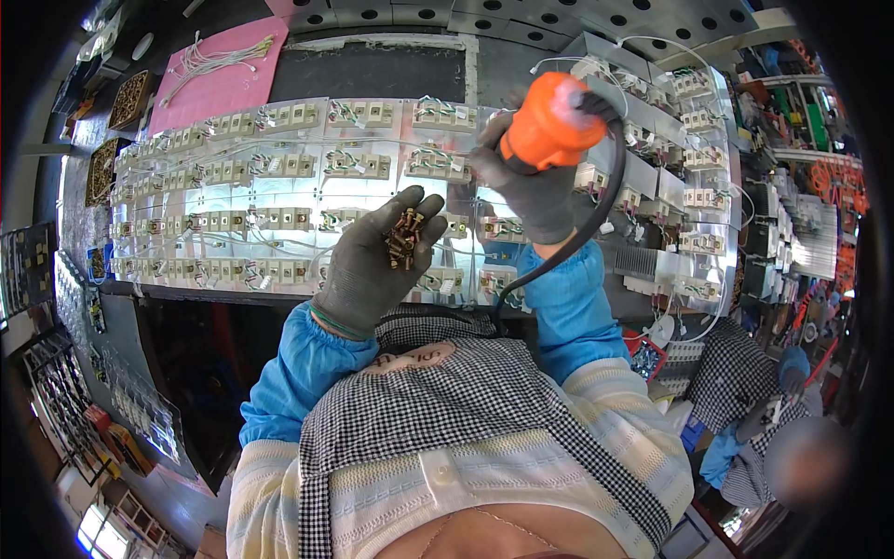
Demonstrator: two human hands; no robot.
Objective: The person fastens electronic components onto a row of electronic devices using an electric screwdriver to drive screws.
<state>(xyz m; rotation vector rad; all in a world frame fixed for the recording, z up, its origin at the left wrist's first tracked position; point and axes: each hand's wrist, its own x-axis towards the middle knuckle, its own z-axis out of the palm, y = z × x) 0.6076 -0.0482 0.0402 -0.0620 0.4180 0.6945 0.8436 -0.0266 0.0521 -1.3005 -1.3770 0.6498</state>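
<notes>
Screws [402,240], small and slender, of brass-coloured metal, heaped loosely in the dark-grey-gloved left hand [363,270], turned palm up with fingers curled into a cup around them. Partly hidden by one another and by the fingers; exact number impossible to tell. Wrapped around one bright orange, cylindrical corded tool [551,126], the dark-grey-gloved right hand [538,197], held up to the right of the left hand and farther out. Blurred there, with the tool's working end hard to make out. From the tool's right end, one thick black cable [618,168], curving down past the right wrist and out of sight near the black-and-white checked apron [410,419]. Around and left of the left hand, four rows of beige rectangular terminal blocks [353,165] on shiny silver metal panels [358,191], some covered by the hands. Far beyond the left hand, leftward, one flat pink sheet [196,107], carrying one tangled bundle of white wires [219,61].
</notes>
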